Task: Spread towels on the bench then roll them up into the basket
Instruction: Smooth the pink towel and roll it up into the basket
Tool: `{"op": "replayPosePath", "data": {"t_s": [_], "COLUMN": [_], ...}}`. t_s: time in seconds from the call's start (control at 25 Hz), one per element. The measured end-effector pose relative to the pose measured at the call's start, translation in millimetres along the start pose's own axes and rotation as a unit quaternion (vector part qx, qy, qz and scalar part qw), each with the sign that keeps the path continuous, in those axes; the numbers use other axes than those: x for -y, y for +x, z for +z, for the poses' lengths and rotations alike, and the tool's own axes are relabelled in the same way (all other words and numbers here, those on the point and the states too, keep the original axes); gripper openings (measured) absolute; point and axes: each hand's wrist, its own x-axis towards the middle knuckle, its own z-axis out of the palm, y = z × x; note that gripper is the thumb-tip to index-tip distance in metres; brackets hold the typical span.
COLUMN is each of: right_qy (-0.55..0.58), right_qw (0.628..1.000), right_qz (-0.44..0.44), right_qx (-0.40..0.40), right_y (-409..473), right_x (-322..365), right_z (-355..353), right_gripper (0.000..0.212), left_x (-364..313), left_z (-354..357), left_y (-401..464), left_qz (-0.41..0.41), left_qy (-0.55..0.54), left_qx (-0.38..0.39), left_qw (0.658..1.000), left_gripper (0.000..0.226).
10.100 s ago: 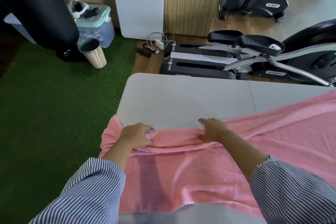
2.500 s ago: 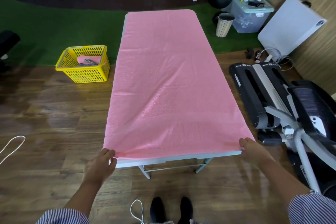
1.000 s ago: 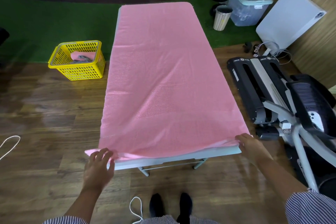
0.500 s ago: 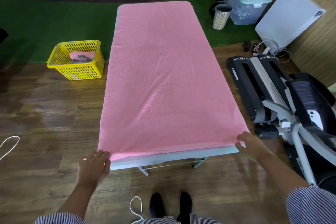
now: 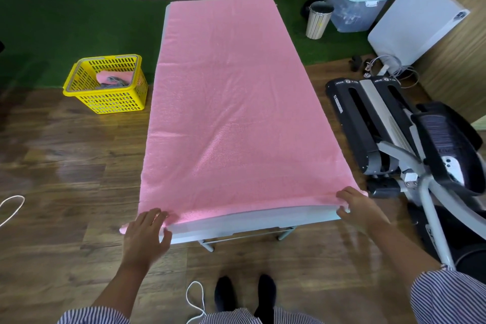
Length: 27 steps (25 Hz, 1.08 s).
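We see a pink towel [image 5: 231, 118] | our bench [image 5: 252, 223] edge pale grey-white | basket [image 5: 107, 84] bright yellow with slotted walls, pink and grey cloth inside | sleeves [image 5: 447, 297] blue-and-white striped | floor [image 5: 65, 166] brown wood grain | turf [image 5: 65, 29] dark green | bin [image 5: 318, 21] cream with vertical stripes

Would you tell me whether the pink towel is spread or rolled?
Spread: the towel lies flat along the bench, no roll started.

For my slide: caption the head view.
Both hands, left and right, pinch pink towel corners at the bench end.
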Motion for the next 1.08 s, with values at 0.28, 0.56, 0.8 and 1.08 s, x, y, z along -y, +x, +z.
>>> {"op": "replayPosePath", "data": {"t_s": [0.28,0.56,0.8,1.08], "right_qy": [0.021,0.015,0.005,-0.011], "right_qw": [0.999,0.999,0.999,0.998], "right_qz": [0.028,0.034,0.037,0.053], "right_qx": [-0.01,0.027,0.016,0.043], "right_y": [7,8,12,7], "right_x": [7,14,18,14], "right_z": [-6,-17,-14,-12], "right_gripper": [0.021,0.018,0.016,0.029], "left_x": [-1,13,-7,-2], "left_z": [-5,0,0,6], "left_y": [-7,3,7,3], "left_qz": [-0.034,-0.002,-0.052,-0.022], "left_qy": [0.046,0.083,0.07,0.008], "left_qx": [0.058,0.077,0.006,-0.01], "left_qw": [0.997,0.994,0.996,1.0], "left_gripper": [0.052,0.051,0.034,0.038]}}
